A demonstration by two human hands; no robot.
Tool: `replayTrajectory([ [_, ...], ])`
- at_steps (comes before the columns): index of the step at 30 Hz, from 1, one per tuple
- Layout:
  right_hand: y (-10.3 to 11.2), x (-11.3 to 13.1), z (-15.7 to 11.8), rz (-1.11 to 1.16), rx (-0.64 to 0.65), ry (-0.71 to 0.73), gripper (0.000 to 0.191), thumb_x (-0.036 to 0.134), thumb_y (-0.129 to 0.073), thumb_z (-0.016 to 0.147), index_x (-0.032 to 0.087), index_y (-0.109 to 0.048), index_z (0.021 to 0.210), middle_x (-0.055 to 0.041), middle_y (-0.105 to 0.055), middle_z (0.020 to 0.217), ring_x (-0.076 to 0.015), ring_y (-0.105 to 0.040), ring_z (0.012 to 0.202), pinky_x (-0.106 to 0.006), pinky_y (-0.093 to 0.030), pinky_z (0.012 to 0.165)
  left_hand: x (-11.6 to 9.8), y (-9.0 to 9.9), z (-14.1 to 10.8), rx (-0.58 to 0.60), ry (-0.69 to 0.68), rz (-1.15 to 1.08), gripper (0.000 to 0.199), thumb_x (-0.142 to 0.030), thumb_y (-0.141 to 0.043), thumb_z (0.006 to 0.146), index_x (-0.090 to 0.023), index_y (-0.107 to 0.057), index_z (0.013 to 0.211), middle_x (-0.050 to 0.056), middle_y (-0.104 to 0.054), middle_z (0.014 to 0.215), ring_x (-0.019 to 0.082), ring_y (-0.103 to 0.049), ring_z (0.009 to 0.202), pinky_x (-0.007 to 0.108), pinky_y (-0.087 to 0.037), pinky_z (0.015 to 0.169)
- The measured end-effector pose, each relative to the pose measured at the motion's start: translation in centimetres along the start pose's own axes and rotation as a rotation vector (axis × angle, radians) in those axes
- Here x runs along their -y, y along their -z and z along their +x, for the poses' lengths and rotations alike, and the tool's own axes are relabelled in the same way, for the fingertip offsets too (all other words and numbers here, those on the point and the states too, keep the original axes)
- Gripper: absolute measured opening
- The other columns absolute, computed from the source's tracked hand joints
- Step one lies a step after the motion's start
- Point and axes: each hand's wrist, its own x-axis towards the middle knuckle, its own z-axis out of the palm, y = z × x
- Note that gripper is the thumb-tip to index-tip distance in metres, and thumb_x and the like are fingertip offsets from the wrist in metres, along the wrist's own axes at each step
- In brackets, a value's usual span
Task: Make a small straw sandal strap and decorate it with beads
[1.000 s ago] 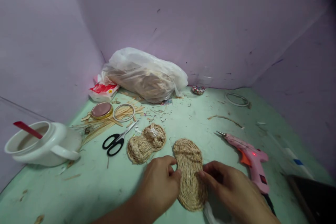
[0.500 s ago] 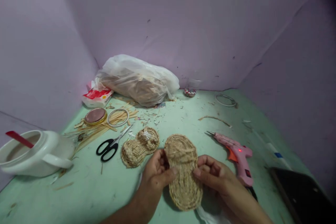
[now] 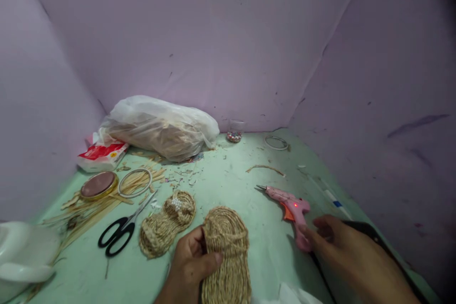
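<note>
My left hand (image 3: 192,263) is closed around the left edge of a woven straw slipper (image 3: 231,261), thumb on its top face. A strap crosses the slipper's upper part, and its lower end runs out of the frame. At the right, my right hand (image 3: 351,256) is at the handle of a pink glue gun (image 3: 290,203), fingers apart and not wrapped round it. The gun lies on its side with a red light lit and its nozzle pointing left. A second straw slipper (image 3: 160,230), with white beads on its strap, rests left of my left hand.
Black-handled scissors (image 3: 119,235) lie beside straw strips (image 3: 92,209), a ring (image 3: 123,190) and a round tin (image 3: 99,185). A stuffed plastic bag (image 3: 160,126) and a bead jar (image 3: 234,134) stand by the wall. A white pot (image 3: 28,251) is at left, a dark flat object (image 3: 370,232) at right.
My right hand has let go of the slipper and moved right to the glue gun's handle. My left hand still holds the slipper. The whole view has shifted to the right.
</note>
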Motion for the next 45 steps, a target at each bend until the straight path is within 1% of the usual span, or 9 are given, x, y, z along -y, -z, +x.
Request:
replayTrajectory([
  [3, -1.1, 0.0, 0.0, -0.125, 0.134, -0.067, 0.037, 0.056, -0.051, 0.072, 0.022, -0.064, 0.076, -0.0116, -0.070, 0.071, -0.0331, -0.066, 0.066, -0.037, -0.042, 0.051, -0.1, -0.1, -0.3, 0.002, 0.002, -0.006, 0.038, -0.021, -0.075, 0.051, -0.013, -0.067, 0.088, 0.009, -0.071, 0.082, 0.027, -0.064, 0.083, 0.038, -0.047, 0.080],
  [9, -2.6, 0.5, 0.7, -0.057, 0.100, -0.081, 0.024, 0.043, -0.051, 0.073, 0.022, -0.062, 0.070, -0.0063, -0.066, 0.058, -0.0277, -0.065, 0.059, -0.032, -0.041, 0.049, -0.5, 0.1, -0.1, 0.024, 0.106, -0.091, 0.031, -0.012, -0.072, 0.054, -0.011, -0.068, 0.085, 0.008, -0.071, 0.075, 0.024, -0.066, 0.077, 0.037, -0.049, 0.076],
  [16, -3.2, 0.6, -0.1, 0.866, 0.127, -0.186, 0.013, 0.028, -0.060, 0.064, 0.022, -0.058, 0.075, 0.0031, -0.055, 0.055, -0.0151, -0.053, 0.046, -0.027, -0.046, 0.046, -0.7, 0.1, 0.5, -0.053, 0.190, -0.154, 0.024, -0.010, -0.076, 0.050, -0.011, -0.069, 0.073, 0.005, -0.071, 0.062, 0.023, -0.068, 0.066, 0.036, -0.051, 0.072],
  [20, -2.5, 1.7, -1.7, 1.076, 0.264, -0.139, 0.024, 0.024, -0.065, 0.062, 0.017, -0.062, 0.084, -0.0009, -0.060, 0.063, -0.0127, -0.050, 0.050, -0.022, -0.039, 0.042, -0.6, 0.2, 0.4, -0.067, 0.200, -0.110, 0.022, -0.012, -0.077, 0.052, -0.010, -0.070, 0.073, 0.007, -0.071, 0.063, 0.023, -0.068, 0.067, 0.035, -0.052, 0.072],
  [26, -2.1, 2.3, -3.9, 1.059, 0.246, 0.033, 0.029, 0.036, -0.067, 0.069, 0.021, -0.065, 0.094, -0.0041, -0.064, 0.082, -0.0127, -0.049, 0.058, -0.023, -0.041, 0.050, -0.7, 0.0, 0.0, -0.133, 0.140, -0.101, 0.028, -0.013, -0.079, 0.050, -0.014, -0.069, 0.076, 0.006, -0.073, 0.070, 0.023, -0.068, 0.073, 0.034, -0.051, 0.073],
  [30, -2.5, 0.7, -4.4, 0.946, 0.263, 0.214, 0.031, 0.047, -0.055, 0.080, 0.021, -0.068, 0.091, -0.0007, -0.054, 0.059, -0.0133, -0.046, 0.050, -0.023, -0.040, 0.044, -0.7, 0.0, 0.1, -0.137, 0.111, -0.103, 0.030, -0.013, -0.078, 0.051, -0.013, -0.069, 0.080, 0.007, -0.073, 0.075, 0.024, -0.068, 0.077, 0.034, -0.051, 0.074],
  [34, -2.8, -0.7, -4.7, 0.834, 0.269, 0.347, 0.028, 0.043, -0.055, 0.081, 0.022, -0.069, 0.093, -0.0006, -0.054, 0.057, -0.0142, -0.051, 0.049, -0.022, -0.044, 0.044, -0.5, 0.2, 0.2, -0.131, 0.095, -0.113, 0.032, -0.012, -0.077, 0.052, -0.012, -0.069, 0.083, 0.008, -0.073, 0.077, 0.025, -0.068, 0.078, 0.034, -0.051, 0.074],
  [41, -3.1, 0.3, -6.2, 0.814, 0.159, 0.286, 0.027, 0.043, -0.058, 0.079, 0.025, -0.071, 0.095, -0.0061, -0.069, 0.086, -0.0197, -0.064, 0.072, -0.026, -0.054, 0.062, -0.4, 0.0, 0.0, -0.159, 0.053, -0.089, 0.030, -0.013, -0.078, 0.051, -0.013, -0.069, 0.079, 0.006, -0.073, 0.073, 0.024, -0.067, 0.078, 0.034, -0.051, 0.074],
  [45, -3.6, -0.7, -6.0, 0.733, 0.236, 0.386, 0.026, 0.037, -0.058, 0.081, 0.026, -0.068, 0.102, -0.0054, -0.071, 0.088, -0.0190, -0.067, 0.073, -0.023, -0.056, 0.061, -0.3, -0.1, 0.0, -0.161, 0.045, -0.056, 0.030, -0.014, -0.079, 0.050, -0.013, -0.069, 0.078, 0.006, -0.072, 0.072, 0.024, -0.067, 0.078, 0.034, -0.050, 0.074],
])
